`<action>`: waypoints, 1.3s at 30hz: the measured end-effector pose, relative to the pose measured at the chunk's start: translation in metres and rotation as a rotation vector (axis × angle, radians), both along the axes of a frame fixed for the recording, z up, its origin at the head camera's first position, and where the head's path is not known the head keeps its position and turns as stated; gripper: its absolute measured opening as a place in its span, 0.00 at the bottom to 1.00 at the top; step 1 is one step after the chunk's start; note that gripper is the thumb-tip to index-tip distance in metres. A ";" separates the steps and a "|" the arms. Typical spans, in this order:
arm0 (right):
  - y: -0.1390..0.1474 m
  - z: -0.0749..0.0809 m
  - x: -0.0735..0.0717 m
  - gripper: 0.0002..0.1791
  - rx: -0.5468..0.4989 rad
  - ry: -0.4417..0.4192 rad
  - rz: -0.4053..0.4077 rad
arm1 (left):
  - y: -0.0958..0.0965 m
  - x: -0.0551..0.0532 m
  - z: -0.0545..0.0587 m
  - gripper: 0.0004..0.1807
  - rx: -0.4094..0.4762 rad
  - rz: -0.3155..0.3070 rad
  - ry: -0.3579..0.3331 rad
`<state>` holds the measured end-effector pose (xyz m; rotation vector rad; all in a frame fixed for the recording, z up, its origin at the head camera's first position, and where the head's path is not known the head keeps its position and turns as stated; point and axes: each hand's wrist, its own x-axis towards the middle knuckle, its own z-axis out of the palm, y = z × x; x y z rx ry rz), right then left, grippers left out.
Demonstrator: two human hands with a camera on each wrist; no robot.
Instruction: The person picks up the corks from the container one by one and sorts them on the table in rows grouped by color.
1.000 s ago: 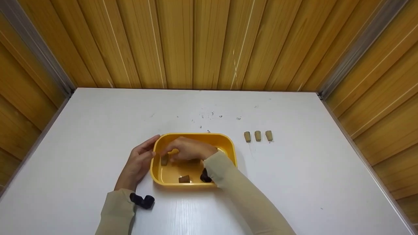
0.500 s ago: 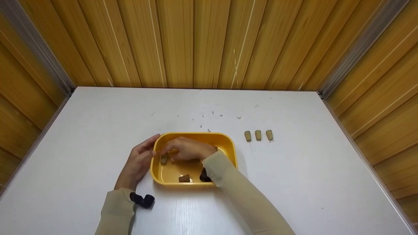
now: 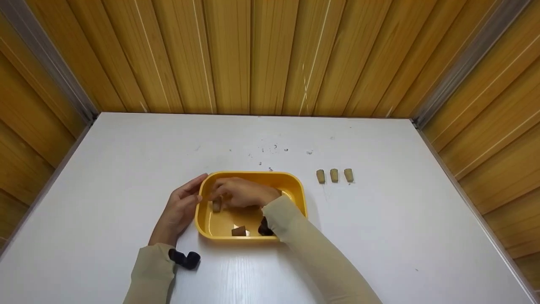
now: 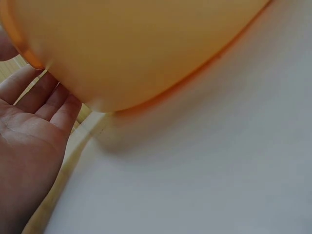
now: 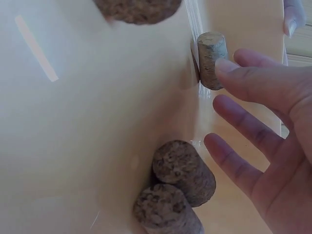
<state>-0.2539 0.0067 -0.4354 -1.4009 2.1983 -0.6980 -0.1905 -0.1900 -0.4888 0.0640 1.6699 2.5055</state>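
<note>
A: Status, right hand?
B: I see its thumb at 1 cork, inside the tray, near its left wall. I cannot tell whether it grips.
A: Left hand?
B: Relaxed, touching the tray.

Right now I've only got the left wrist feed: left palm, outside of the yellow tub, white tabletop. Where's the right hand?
Observer: Head view has the right hand down inside the yellow tub, fingers toward the tub's left end.

Engineer: Anything at the thumb?

Observer: Right wrist view shows a small cork there, the thumb tip overlapping its side. Can't tell whether it's pinched.

Engineer: Any corks outside the tub?

Observer: Yes, head view shows a row of three corks on the white tabletop, to the right of the tub.
</note>
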 end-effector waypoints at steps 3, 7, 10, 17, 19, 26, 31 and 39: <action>0.001 0.000 0.000 0.22 0.028 0.061 -0.011 | 0.000 0.000 0.000 0.33 0.006 0.000 -0.001; 0.002 0.001 0.000 0.21 0.052 0.110 -0.024 | 0.001 0.000 0.000 0.33 0.016 0.002 -0.007; 0.002 0.001 0.000 0.18 0.049 0.104 -0.032 | 0.001 0.001 0.000 0.33 0.018 0.002 -0.010; 0.004 0.000 0.000 0.12 0.038 0.069 -0.022 | 0.001 0.000 0.000 0.33 0.010 0.006 -0.008; 0.005 0.000 -0.001 0.11 0.028 0.071 0.002 | 0.001 0.000 0.000 0.33 0.015 0.008 -0.005; 0.003 -0.001 -0.003 0.09 0.007 0.085 0.048 | 0.001 0.000 -0.002 0.33 0.020 0.009 0.002; 0.003 0.001 -0.002 0.09 0.054 0.044 -0.005 | 0.000 0.000 -0.002 0.33 0.012 0.004 0.003; 0.007 0.002 0.000 0.11 0.128 -0.039 -0.122 | 0.001 0.000 -0.002 0.33 0.013 0.014 0.005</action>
